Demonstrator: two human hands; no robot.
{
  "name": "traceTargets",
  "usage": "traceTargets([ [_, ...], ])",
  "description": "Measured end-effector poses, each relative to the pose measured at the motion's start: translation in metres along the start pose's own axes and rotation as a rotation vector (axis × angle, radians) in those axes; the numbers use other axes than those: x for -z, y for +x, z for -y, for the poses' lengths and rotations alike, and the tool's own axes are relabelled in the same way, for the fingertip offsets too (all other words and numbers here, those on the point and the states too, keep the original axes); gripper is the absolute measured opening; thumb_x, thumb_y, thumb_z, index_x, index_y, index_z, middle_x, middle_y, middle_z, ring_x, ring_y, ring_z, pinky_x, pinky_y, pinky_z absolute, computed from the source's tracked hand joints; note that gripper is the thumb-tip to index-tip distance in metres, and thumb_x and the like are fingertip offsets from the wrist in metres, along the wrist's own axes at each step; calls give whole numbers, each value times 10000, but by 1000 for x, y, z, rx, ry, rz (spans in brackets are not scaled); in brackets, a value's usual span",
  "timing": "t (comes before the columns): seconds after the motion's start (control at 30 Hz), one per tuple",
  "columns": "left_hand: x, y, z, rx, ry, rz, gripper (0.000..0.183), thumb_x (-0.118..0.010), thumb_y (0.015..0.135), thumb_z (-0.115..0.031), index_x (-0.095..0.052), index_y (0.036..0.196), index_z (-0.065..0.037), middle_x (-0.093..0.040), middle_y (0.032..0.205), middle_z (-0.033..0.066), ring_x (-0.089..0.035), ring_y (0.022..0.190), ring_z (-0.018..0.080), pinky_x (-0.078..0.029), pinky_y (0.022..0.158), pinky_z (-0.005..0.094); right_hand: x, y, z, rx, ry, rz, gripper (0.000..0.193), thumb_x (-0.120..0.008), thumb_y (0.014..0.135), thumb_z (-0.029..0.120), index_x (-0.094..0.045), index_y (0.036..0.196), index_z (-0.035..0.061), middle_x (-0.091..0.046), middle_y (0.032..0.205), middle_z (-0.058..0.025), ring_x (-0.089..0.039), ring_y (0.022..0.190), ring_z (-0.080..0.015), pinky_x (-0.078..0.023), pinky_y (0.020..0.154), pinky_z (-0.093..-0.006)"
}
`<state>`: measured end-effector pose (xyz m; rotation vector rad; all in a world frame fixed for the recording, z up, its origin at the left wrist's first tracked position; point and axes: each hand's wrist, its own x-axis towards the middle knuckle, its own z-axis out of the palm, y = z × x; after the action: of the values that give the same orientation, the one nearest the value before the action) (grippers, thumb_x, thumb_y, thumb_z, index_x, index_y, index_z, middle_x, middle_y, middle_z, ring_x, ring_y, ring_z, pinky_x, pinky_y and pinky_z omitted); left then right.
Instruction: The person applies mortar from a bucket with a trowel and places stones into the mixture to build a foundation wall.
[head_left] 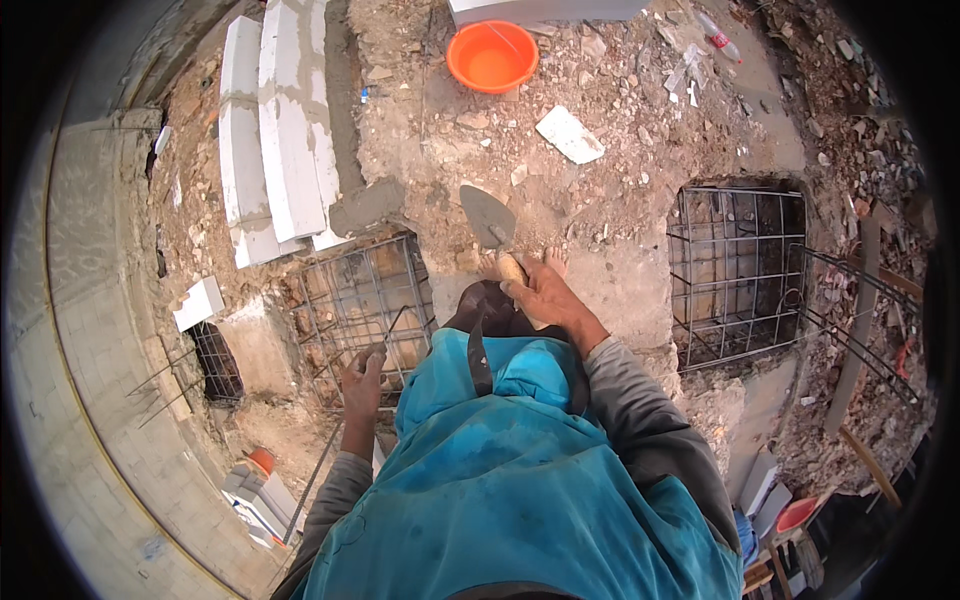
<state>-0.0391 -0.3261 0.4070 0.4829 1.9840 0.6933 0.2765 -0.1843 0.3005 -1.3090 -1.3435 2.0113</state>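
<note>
My right hand is closed around the pale wooden handle of a pointed trowel. Its grey blade points away from me, low over the rubble ground just beyond my bare feet. On the left, beside my hip, my left hand has its fingers curled in line with a thin dark steel rod. That rod shows above and below the hand, which seems to grip it. Past the left hand lies a pit with a rebar grid. A patch of wet mortar spreads at the pit's far edge.
White blocks joined with mortar form a low row at far left. An orange basin and a white slab piece lie ahead. To the right is another pit with a rebar cage, rods jutting out. A block wall runs along the left.
</note>
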Motion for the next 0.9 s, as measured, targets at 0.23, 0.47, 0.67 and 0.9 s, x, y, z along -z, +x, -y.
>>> traceTargets([
  [0.23,-139,60,2,310,-803,461,453,-489,984,-410,-553,1168,-1,-578,1257,164,-569,1148,300,-491,931,483,-58,5,23,245,79,128,335,-658,901,262,-561,1037,-29,-648,958,-182,-634,876,-322,-497,755,-413],
  [0.47,-173,105,132,548,-750,-19,268,-448,974,-212,-559,912,24,-612,1155,194,-640,970,296,-564,810,490,-22,161,-221,-483,659,-353,453,-424,1015,311,-480,1345,5,-597,1228,-151,-590,1077,-260,-485,897,-382],
  [0.67,-168,121,208,513,-582,-57,295,-459,957,-214,-560,809,19,-623,1104,200,-657,873,271,-601,690,416,-32,348,-366,-519,756,-759,501,-443,979,270,-420,1386,-22,-458,1399,-190,-497,1223,-323,-448,962,-415],
  [0.9,-149,129,207,429,-591,-58,282,-451,937,-195,-556,794,23,-612,1084,209,-653,806,245,-601,651,377,-42,404,-385,-498,973,-1062,358,-535,938,266,-543,1219,46,-517,1166,-134,-539,1030,-293,-492,859,-407],
])
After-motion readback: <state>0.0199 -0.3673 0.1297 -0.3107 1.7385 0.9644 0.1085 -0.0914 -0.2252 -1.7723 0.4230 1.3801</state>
